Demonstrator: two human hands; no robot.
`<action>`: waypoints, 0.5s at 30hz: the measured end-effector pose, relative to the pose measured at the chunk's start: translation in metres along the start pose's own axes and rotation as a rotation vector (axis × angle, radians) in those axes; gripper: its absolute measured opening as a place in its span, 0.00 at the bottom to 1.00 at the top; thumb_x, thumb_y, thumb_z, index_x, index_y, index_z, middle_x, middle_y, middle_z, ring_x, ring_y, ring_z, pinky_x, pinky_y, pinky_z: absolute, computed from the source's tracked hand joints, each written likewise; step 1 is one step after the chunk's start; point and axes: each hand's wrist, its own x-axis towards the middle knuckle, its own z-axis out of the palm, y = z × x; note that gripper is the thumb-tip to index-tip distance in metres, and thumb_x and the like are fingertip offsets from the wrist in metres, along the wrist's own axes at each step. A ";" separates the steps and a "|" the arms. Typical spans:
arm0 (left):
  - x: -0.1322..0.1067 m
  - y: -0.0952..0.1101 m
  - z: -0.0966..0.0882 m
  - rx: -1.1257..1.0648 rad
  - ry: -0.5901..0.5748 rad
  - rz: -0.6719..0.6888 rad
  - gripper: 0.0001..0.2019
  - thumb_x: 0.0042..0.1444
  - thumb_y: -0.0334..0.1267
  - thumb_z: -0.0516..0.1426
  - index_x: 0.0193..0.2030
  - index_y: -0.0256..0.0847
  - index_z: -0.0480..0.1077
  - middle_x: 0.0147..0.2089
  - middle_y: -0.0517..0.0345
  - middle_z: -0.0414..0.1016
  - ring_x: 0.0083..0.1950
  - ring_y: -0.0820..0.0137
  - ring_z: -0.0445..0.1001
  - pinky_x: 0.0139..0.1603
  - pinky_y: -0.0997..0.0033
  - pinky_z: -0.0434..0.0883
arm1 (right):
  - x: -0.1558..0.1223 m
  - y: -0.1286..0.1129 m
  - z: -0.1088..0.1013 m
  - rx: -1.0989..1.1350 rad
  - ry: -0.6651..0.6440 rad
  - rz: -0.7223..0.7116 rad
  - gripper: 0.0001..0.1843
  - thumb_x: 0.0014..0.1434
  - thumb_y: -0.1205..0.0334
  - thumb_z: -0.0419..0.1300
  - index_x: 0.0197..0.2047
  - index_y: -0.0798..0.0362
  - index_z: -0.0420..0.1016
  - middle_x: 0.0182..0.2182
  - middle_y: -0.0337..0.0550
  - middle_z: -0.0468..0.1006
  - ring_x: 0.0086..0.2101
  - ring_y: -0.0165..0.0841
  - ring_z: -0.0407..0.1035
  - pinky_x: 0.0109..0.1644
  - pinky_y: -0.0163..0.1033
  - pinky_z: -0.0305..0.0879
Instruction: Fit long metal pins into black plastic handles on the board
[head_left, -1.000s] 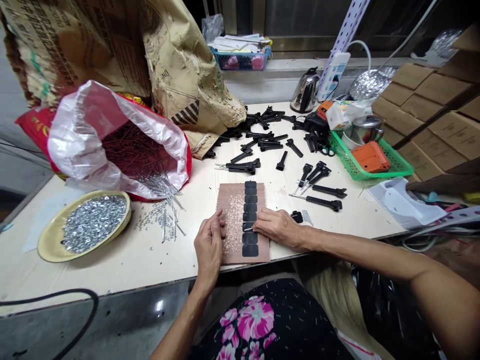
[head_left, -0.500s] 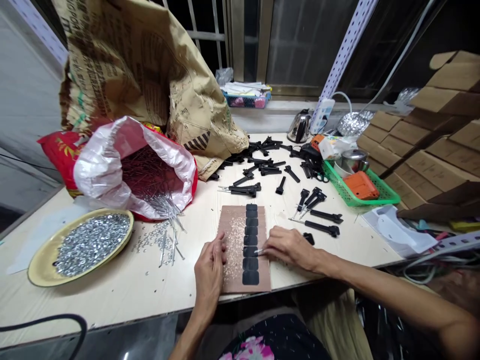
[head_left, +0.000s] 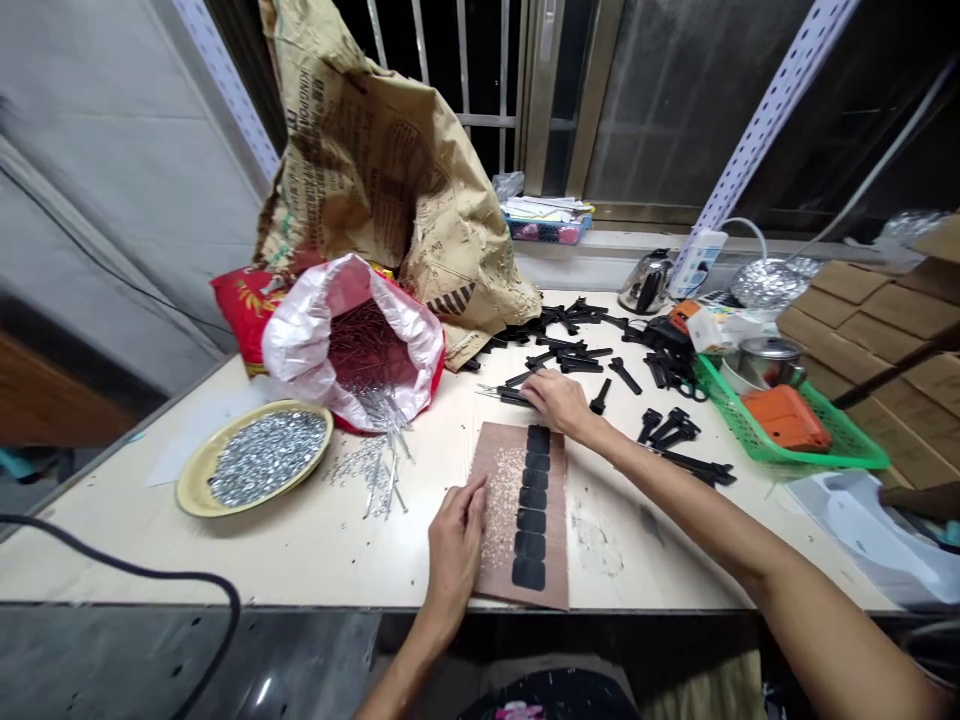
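A brown board (head_left: 559, 520) lies near the table's front edge, bearing a column of black rounded patches (head_left: 531, 520) and a scatter of tiny pale pieces (head_left: 501, 510). My left hand (head_left: 454, 540) is at the board's left edge, with its fingers curled and the thumb against the edge. Beyond the board's far end, my right hand (head_left: 562, 402) reaches over black-handled pieces with thin metal tips (head_left: 511, 394). Its fingers are drawn together on one of them; the fingertips partly hide it.
A yellow dish (head_left: 187, 490) of small metal parts stands at left. Metal pins spill from a red-and-white sack (head_left: 352, 415) before a brown paper sack (head_left: 420, 180). More black pieces (head_left: 570, 355) lie behind. At right are a green basket (head_left: 847, 455) and cardboard boxes (head_left: 862, 330).
My right hand has moved from beside the black patches to the black-handled pieces beyond the board. The dark piece beside it has left that spot. My left hand stays by the board; the view has shifted.
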 end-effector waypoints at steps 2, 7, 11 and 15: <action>-0.003 0.001 0.002 0.008 0.016 0.014 0.16 0.61 0.44 0.49 0.49 0.41 0.73 0.40 0.53 0.74 0.34 0.69 0.73 0.34 0.71 0.69 | 0.029 -0.014 0.017 -0.031 -0.055 -0.002 0.17 0.66 0.51 0.47 0.46 0.49 0.73 0.43 0.45 0.74 0.45 0.36 0.65 0.41 0.36 0.57; -0.013 0.007 -0.004 -0.009 0.041 0.048 0.14 0.62 0.41 0.49 0.49 0.42 0.72 0.38 0.54 0.73 0.33 0.72 0.72 0.35 0.71 0.69 | 0.058 -0.031 0.045 -0.064 -0.111 -0.030 0.16 0.65 0.55 0.49 0.44 0.52 0.74 0.42 0.51 0.73 0.44 0.40 0.64 0.41 0.38 0.56; -0.013 -0.002 -0.045 0.077 0.184 0.058 0.12 0.60 0.40 0.51 0.44 0.42 0.74 0.40 0.53 0.74 0.40 0.69 0.73 0.36 0.71 0.68 | 0.050 -0.031 0.041 -0.089 -0.060 -0.029 0.17 0.67 0.58 0.44 0.47 0.52 0.71 0.43 0.51 0.71 0.43 0.39 0.64 0.38 0.38 0.55; -0.008 -0.033 -0.106 0.341 0.317 -0.021 0.13 0.60 0.41 0.51 0.42 0.40 0.74 0.40 0.51 0.74 0.39 0.65 0.72 0.39 0.66 0.68 | 0.030 -0.019 0.028 -0.034 0.094 0.001 0.16 0.66 0.58 0.44 0.48 0.49 0.70 0.42 0.46 0.71 0.40 0.37 0.66 0.31 0.36 0.53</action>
